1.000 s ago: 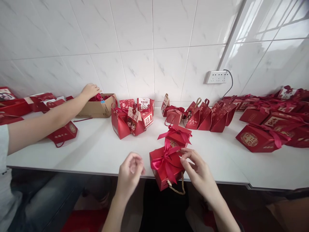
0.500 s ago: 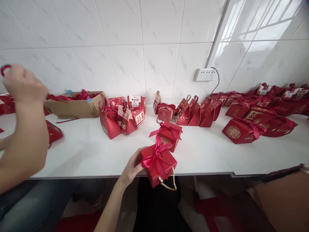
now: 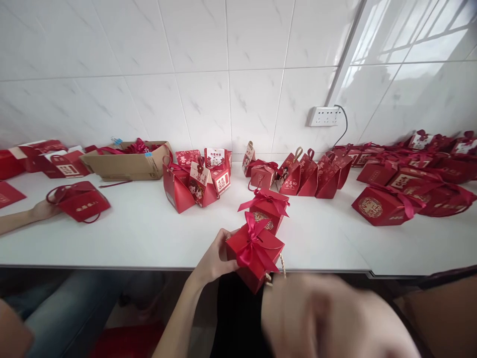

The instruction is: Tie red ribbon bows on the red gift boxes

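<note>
My left hand point(image 3: 215, 258) grips a red gift box point(image 3: 244, 273) by its left side, at the table's front edge. A pink ribbon bow point(image 3: 254, 244) is tied over the box's lid, and a twisted cream cord handle point(image 3: 282, 263) hangs at its right. Large and smeared by motion, my right hand point(image 3: 331, 318) fills the lower right, close to the camera and in front of the box's lower right corner. Its fingers cannot be made out. Just behind the held box stands another red box with a pink ribbon point(image 3: 272, 206).
On the left, a co-worker's hand point(image 3: 43, 210) holds a red box point(image 3: 84, 203). A cardboard tray point(image 3: 126, 168) of ribbons stands at the back. Several red boxes point(image 3: 307, 174) line the wall; more are piled at right point(image 3: 387, 204). A power strip point(image 3: 326, 117) is on the wall.
My right hand has come into view at the lower right. The co-worker's raised arm at left has left the view. The held box stays in my left hand; the whole view has shifted slightly.
</note>
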Motion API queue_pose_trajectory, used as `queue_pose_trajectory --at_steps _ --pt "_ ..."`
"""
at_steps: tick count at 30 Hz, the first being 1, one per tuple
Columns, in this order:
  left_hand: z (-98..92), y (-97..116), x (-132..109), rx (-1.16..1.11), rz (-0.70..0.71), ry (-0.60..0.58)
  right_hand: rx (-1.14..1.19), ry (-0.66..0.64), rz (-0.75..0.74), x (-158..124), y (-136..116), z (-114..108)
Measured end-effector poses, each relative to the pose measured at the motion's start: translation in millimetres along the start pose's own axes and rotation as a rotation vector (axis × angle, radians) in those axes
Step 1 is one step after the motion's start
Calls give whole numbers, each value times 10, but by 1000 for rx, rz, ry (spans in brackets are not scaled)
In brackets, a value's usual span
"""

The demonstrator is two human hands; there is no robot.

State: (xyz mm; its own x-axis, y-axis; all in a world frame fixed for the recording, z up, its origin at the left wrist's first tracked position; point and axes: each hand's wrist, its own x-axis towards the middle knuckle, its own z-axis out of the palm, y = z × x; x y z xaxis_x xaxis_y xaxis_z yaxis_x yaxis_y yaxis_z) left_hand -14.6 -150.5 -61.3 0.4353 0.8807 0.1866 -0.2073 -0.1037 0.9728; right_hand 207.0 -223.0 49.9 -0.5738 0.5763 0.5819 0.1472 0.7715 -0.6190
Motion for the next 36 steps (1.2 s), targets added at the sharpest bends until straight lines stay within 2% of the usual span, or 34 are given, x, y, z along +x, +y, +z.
queue_pose_trajectory --at_steps 3,7,11,14,28,33,36 --pt "-6 3 -5 83 0 2 -88 -41 29 288 309 -76" --pt "-27 16 -4 95 -87 -56 -339 -258 14 506 670 -140" --pt "-39 25 2 135 -143 -80 -460 -433 -44 584 752 -177" --pt "-40 17 4 206 -143 -70 -527 -495 -38 606 731 -179" --pt "56 68 -24 367 -134 -7 -630 -601 6 611 661 -261" --pt "107 78 -26 444 -162 30 -669 -500 -12 561 681 -192" --pt "220 81 -57 550 -157 85 -742 -424 -46 502 687 -146"
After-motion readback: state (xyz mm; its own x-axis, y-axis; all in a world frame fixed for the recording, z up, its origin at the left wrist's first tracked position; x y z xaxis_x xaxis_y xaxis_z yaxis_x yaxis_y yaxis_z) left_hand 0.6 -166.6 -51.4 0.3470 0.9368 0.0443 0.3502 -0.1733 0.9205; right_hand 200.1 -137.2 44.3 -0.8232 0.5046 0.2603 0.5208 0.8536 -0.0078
